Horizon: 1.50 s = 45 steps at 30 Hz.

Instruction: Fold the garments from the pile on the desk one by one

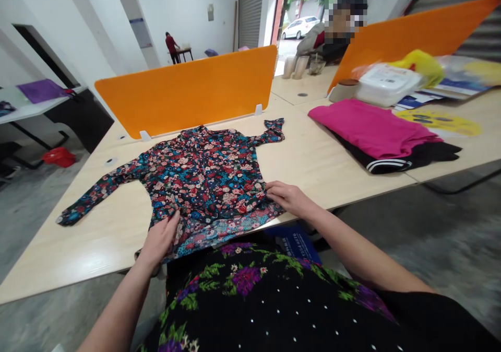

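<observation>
Floral blouse (195, 177) spread flat, front up, on the near edge of the wooden table (321, 159); its hem hangs slightly over the edge toward the person, which keeps the lower corners within reach; one sleeve lies stretched out to the left, the other is bent up toward the orange divider (188, 91). Left hand (162, 237) pinches the hem at the lower left, fingers closed on the cloth; right hand (287, 198) rests at the lower right corner, fingers curled over the fabric edge and gripping it; the two grips at opposite corners hold the hem taut and level. Well apart to the right, a folded pink garment (371, 127) sits on a black garment (415, 156); behind them a white plastic box (385, 83) and a yellow bag (422, 65); a second person sits beyond the far divider.
</observation>
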Motion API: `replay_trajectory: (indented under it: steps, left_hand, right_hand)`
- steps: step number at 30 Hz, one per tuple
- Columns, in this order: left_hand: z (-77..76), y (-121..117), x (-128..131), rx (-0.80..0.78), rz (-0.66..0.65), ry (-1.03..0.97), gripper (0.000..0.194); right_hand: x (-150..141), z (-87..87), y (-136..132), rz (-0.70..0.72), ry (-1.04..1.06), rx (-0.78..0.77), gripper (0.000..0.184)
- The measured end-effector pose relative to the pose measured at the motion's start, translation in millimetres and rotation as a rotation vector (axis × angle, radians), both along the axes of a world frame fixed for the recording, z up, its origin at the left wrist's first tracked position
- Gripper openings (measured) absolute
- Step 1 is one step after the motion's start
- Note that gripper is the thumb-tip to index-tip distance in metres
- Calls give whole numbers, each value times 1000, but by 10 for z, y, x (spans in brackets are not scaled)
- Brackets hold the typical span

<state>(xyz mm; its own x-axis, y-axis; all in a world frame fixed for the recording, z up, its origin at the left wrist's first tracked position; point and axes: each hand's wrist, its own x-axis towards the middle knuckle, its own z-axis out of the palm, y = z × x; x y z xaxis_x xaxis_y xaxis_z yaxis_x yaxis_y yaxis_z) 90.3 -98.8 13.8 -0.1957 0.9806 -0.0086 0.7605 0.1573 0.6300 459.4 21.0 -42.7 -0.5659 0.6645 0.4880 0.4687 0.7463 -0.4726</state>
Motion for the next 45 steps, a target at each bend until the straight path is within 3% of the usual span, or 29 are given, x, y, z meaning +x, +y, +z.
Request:
replay_trajectory:
  steps: [3, 7, 10, 12, 13, 15, 17, 19, 22, 26, 32, 34, 36, 38, 40, 42, 45]
  left_hand:
    - [-15, -54, 55, 99, -69, 185, 33]
    - [42, -193, 220, 318, -132, 95, 29]
    - [72, -305, 380, 230, -463, 110, 24]
    - [38, -352, 433, 95, -691, 157, 23]
    - [6, -366, 430, 50, -737, 169, 25]
    - [-71, -376, 358, 61, -665, 171, 27]
    - [-144, -377, 216, 168, -445, 230, 28]
    - [-205, -381, 51, 267, -183, 416, 34]
    - [-278, -402, -131, 210, 21, 772, 40]
    - [-325, -448, -167, 23, 3, 892, 31]
    - [-199, -585, -232, -190, 85, 838, 24]
    - [-138, -601, -275, -124, 87, 810, 25]
    - [-97, -533, -283, 74, 43, 779, 29]
    - [-99, -350, -254, 276, -70, 736, 34]
    - [-159, -68, -221, 331, -209, 711, 40]
    - [-264, 260, -228, 227, -272, 722, 48]
    - [-418, 712, -350, 23, -216, 745, 57]
  right_hand:
    - [-32, 124, -21, -39, 42, 25, 25]
    - [-120, 417, -149, -193, 206, -25, 27]
    - [-209, 602, -284, -229, 340, -254, 31]
    - [-255, 648, -350, -49, 306, -491, 37]
    - [-265, 642, -368, 43, 260, -592, 40]
    - [-250, 582, -368, 57, 168, -635, 42]
    - [-193, 483, -334, -162, 89, -485, 37]
    - [-125, 377, -298, -391, -41, -332, 31]
    - [-84, 256, -295, -452, -314, -273, 21]
    - [-126, 172, -366, -394, -536, -178, 19]
    - [46, 136, -366, -638, -652, -130, 18]
    - [101, 173, -321, -668, -611, -143, 20]
    - [72, 230, -232, -658, -505, -86, 23]
    - [-59, 272, -84, -533, -372, -3, 27]
    - [-269, 264, 117, -328, -312, 16, 34]
    - [-497, 196, 346, -167, -370, -46, 43]
    - [-739, 44, 690, -127, -519, -103, 53]
